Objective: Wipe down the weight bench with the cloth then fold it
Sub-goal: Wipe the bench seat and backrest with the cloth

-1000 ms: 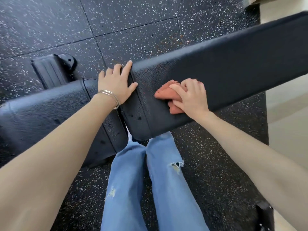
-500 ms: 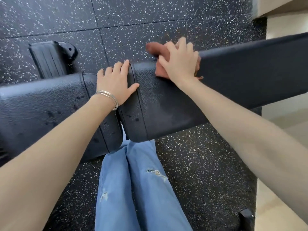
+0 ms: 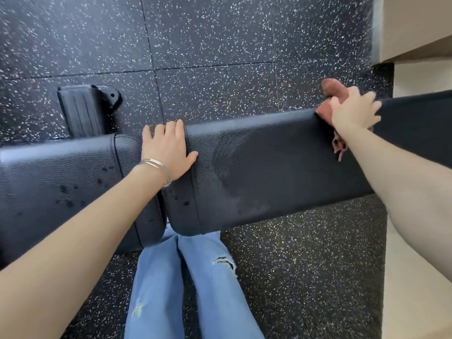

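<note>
Right hand [image 3: 354,113] slid rust-red crumpled cloth [image 3: 330,90] further along black padded weight bench [image 3: 269,167], fingers spread, pressing. Left hand [image 3: 168,150] flat, empty. Push hard, long strokes.

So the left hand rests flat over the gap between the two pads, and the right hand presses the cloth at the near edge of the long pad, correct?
Not quite. In the head view the right hand presses the cloth at the far edge of the long pad, not the near one. The left hand does rest flat over the gap between the pads.
</note>
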`<state>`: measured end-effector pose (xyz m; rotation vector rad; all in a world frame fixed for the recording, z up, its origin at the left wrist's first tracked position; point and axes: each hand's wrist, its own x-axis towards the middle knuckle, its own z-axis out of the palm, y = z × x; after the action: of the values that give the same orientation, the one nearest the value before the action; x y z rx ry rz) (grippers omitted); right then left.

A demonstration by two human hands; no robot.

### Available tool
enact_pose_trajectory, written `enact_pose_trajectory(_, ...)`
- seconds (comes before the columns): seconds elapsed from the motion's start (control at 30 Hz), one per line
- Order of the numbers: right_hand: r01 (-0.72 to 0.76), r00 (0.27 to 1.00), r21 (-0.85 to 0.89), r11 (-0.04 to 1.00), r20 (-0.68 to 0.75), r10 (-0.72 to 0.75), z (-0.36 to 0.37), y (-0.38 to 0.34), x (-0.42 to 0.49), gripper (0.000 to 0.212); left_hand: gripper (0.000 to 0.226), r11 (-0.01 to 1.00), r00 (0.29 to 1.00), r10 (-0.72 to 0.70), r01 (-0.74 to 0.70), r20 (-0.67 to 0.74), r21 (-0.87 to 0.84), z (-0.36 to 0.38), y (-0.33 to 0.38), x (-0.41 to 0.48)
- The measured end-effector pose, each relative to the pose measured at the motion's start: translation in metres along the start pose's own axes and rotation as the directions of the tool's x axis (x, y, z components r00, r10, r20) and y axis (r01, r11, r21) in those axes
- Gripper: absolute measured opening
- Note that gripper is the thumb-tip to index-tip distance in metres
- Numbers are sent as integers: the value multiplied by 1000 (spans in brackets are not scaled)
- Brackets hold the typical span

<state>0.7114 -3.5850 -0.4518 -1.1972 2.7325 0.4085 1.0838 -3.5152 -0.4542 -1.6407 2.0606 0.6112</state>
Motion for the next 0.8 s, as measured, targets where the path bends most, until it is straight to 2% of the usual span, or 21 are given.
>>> enact_pose_trajectory(0.07,74,997,-12,997,2,-74,-2,-10,-13,41,80,1000,1000,-17,17,15,-19,-2,4,0)
enact_pose_trajectory(0.13,266,964,3,964,-9,-266,-2,-27,-40,37,81,998,998,-49,50,30,-41,-4,8,-1)
enact_pose_trajectory(0.23,583,813,21,813,-28,-582,6,-54,-98,31,86,988,987,-121,130,111,-82,-7,14,2)
enact_pose_trajectory(0.3,685,728,20,728,-5,-685,11,-61,-117,33,91,983,973,-154,168,171,-71,-10,21,5)
enact_pose_trajectory(0.33,691,722,33,722,10,-692,12,-59,-113,34,93,982,969,-165,178,185,-57,-11,24,6)
enact_pose_trajectory(0.43,593,804,39,804,19,-594,9,-36,-66,35,91,983,971,-180,181,160,7,-11,27,6)
enact_pose_trajectory(0.5,436,900,-19,900,0,-436,4,-9,-20,37,89,984,973,-178,175,148,32,-10,26,4)
enact_pose_trajectory(0.57,256,966,-106,961,-1,-258,-3,27,28,40,89,984,975,-180,177,132,33,-7,26,5)
enact_pose_trajectory(0.63,93,996,-149,984,23,-91,-8,61,66,44,89,983,976,-184,182,116,21,-4,26,4)
enact_pose_trajectory(0.7,-11,999,-137,990,30,15,-8,76,81,45,89,983,977,-186,186,104,6,-1,26,2)
enact_pose_trajectory(0.8,-6,1000,-74,997,-5,6,-1,64,64,42,90,984,979,-176,176,101,4,-1,26,1)
